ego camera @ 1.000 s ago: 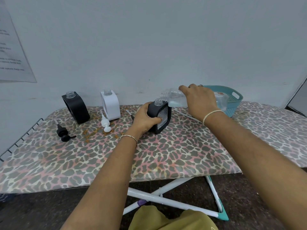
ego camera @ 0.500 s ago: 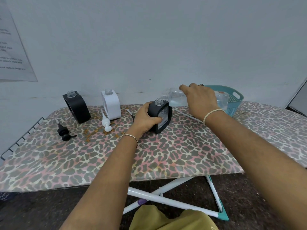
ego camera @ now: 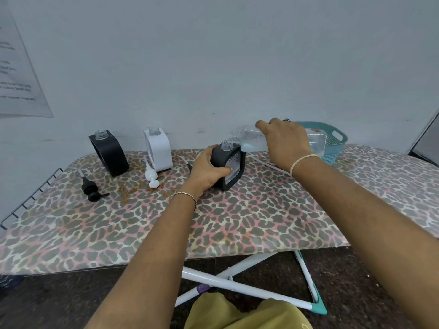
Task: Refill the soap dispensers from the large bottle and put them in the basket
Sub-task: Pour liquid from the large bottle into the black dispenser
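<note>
1. At the near edge, the spotted board (ego camera: 237, 224) stands on crossed white legs (ego camera: 228, 283).
2. In the middle of the board, the left hand (ego camera: 209, 172) curls round the black soap dispenser (ego camera: 235, 167), with the thumb on its front. This dispenser stands up straight and its open neck points up.
3. Just beside it, the right hand (ego camera: 285, 143) grips the large bottle (ego camera: 249, 141) from above, fingers wrapped round it. The bottle lies almost flat, its long side running left to right. Its open mouth points left, just over the dispenser's neck. Clear liquid sits in its low side.
4. To the left, a black pump (ego camera: 91, 188) and a white pump (ego camera: 150, 174) lie on the board.
5. Farther back, a second black dispenser (ego camera: 109, 153) and a white dispenser (ego camera: 158, 149) stand near the wall, necks open.
6. Far right, the blue basket (ego camera: 335, 143) sits behind the bottle.
</note>
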`<state>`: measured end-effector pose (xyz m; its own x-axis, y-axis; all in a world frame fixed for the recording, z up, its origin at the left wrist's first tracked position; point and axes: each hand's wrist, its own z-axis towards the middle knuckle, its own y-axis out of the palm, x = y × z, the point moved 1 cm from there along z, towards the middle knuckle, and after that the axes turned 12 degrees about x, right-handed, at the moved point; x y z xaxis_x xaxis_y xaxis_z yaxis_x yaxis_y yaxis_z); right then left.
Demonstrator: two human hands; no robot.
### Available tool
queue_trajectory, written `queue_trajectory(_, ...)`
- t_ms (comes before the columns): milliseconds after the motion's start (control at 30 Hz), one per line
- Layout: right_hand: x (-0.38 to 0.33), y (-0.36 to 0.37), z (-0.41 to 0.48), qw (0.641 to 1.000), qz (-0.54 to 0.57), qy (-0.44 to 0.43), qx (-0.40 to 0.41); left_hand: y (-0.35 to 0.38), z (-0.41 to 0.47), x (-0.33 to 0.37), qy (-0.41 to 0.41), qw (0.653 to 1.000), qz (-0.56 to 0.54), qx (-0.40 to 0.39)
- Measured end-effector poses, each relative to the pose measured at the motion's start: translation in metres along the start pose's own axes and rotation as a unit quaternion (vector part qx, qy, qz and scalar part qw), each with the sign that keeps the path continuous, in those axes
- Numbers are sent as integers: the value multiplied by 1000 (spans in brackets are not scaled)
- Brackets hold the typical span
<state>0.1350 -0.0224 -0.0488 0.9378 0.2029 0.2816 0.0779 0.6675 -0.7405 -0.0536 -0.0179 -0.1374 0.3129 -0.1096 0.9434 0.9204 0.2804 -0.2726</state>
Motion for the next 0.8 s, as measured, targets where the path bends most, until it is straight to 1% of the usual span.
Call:
queue_trajectory(533, 0, 0, 0, 1000, 0, 2, -8, 2, 3, -1, -1, 1000, 2, 4)
queue_trajectory(700, 0, -1, -1, 1000, -2, 1, -8, 2, 5, 0, -16, 999, -28, 4)
queue_trajectory(800, -1, -2, -1, 1000, -2, 1, -9, 1, 7, -1, -26, 999, -27, 6)
